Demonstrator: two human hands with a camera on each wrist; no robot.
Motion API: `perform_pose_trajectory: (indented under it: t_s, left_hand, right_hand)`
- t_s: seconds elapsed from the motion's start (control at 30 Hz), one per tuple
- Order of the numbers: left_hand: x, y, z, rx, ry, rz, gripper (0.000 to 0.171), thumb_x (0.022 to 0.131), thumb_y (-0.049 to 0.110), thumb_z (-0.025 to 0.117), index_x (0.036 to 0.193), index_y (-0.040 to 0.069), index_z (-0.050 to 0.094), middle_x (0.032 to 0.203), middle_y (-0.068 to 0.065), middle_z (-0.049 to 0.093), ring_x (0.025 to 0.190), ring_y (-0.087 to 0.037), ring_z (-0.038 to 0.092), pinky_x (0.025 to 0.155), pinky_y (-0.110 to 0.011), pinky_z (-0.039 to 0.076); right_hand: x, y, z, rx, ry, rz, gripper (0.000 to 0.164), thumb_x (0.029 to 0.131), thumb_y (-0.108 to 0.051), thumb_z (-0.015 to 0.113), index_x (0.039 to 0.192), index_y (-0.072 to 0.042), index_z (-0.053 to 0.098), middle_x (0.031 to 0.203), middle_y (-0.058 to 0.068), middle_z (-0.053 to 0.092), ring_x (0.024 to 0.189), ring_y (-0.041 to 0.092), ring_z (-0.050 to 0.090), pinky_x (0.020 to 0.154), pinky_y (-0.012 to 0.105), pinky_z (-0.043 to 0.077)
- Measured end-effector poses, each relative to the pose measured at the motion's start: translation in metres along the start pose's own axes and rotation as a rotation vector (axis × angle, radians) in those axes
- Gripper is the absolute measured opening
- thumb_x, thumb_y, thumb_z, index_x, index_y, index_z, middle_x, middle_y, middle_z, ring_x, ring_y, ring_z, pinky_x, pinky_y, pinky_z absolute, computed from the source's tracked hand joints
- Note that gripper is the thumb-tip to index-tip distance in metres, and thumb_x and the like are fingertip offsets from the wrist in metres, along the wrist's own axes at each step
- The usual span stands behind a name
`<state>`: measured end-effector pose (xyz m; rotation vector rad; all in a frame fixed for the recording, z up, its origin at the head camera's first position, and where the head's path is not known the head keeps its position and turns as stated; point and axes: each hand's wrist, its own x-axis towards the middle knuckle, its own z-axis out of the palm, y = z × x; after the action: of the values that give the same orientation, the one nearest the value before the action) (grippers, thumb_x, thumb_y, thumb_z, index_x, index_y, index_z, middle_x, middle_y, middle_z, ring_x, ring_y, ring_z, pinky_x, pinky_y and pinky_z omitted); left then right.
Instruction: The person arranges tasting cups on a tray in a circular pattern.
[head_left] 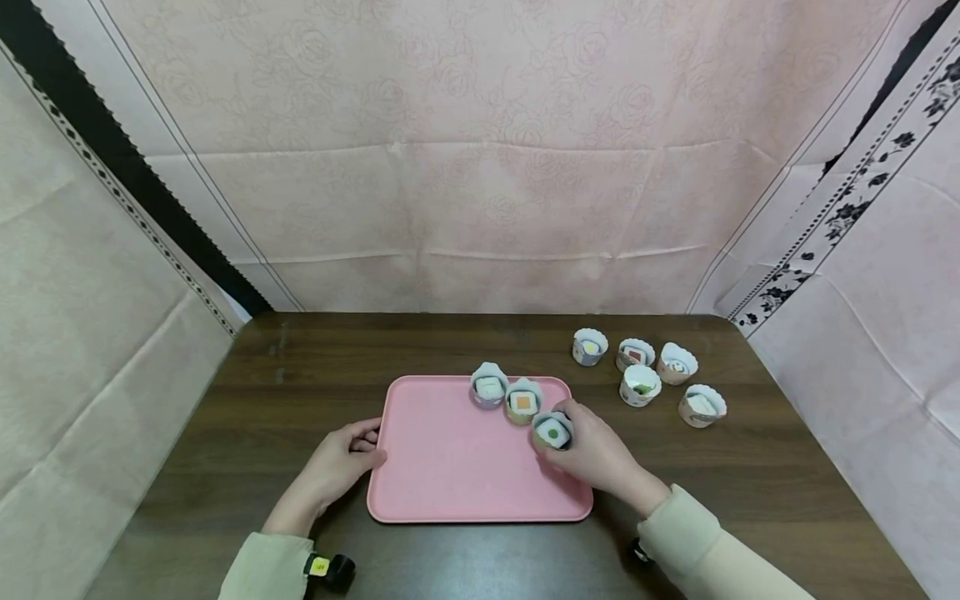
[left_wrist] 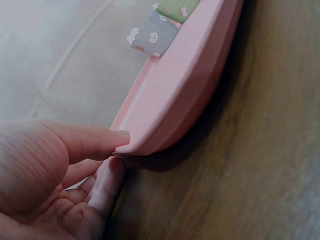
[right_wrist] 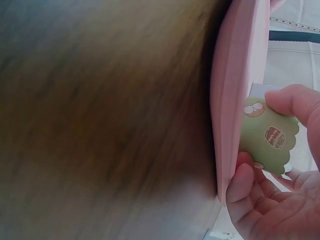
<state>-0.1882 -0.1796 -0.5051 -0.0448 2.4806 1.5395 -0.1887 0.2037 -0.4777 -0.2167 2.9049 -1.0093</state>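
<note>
Left hand (head_left: 339, 462) pinching; right hand (head_left: 597, 450) gripping, fingers (right_wrist: 243, 184) seemingly curled.

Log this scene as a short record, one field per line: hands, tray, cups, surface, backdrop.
Left hand: pinches the left rim of the pink tray
Right hand: holds a green cup at the tray's right side
Held cup's contents: white piece with a green dot
Other cups at the tray: two, near its far edge; one nearer the right hand shows an orange square
Cups off the tray: five loose cups, beyond it to the right
Surface: dark wooden table
Backdrop: pale patterned cloth
</note>
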Motion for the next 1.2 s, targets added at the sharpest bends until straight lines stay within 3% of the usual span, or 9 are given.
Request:
perform_pose_trajectory:
  t_s: [0.33,0.6,1.2]
  left_hand:
    - [0.0006,0.0001,0.0007,0.017,0.007,-0.011,0.053,0.086,0.009,0.071,0.136,0.008,0.054,0.108,-0.008,0.057,0.095,-0.021,0.056,0.076,-0.031,0.05]
    - [0.0001,-0.0006,0.0,0.018,-0.001,-0.002,0.054,0.086,0.009,0.071,0.136,0.006,0.053,0.108,-0.009,0.057,0.096,-0.021,0.056,0.075,-0.03,0.05]
    - [0.0014,-0.0015,-0.0002,0.013,-0.003,0.001,0.054,0.086,0.01,0.071,0.137,0.007,0.053,0.109,-0.009,0.057,0.096,-0.021,0.056,0.075,-0.03,0.05]
  right_hand:
    - [0.0036,-0.0031,0.0046,-0.022,0.017,-0.032,0.045,0.074,-0.035,0.083,0.104,-0.015,0.055,0.092,-0.004,0.057,0.081,0.01,0.056,0.073,0.031,0.05]
    - [0.0062,-0.0041,0.0068,-0.052,0.013,0.005,0.05,0.071,-0.036,0.085,0.106,-0.016,0.055,0.095,-0.004,0.057,0.085,0.01,0.057,0.075,0.033,0.05]
    - [0.007,-0.003,0.0079,-0.054,0.019,-0.002,0.054,0.07,-0.035,0.085,0.109,-0.015,0.054,0.097,-0.003,0.057,0.086,0.011,0.057,0.077,0.034,0.05]
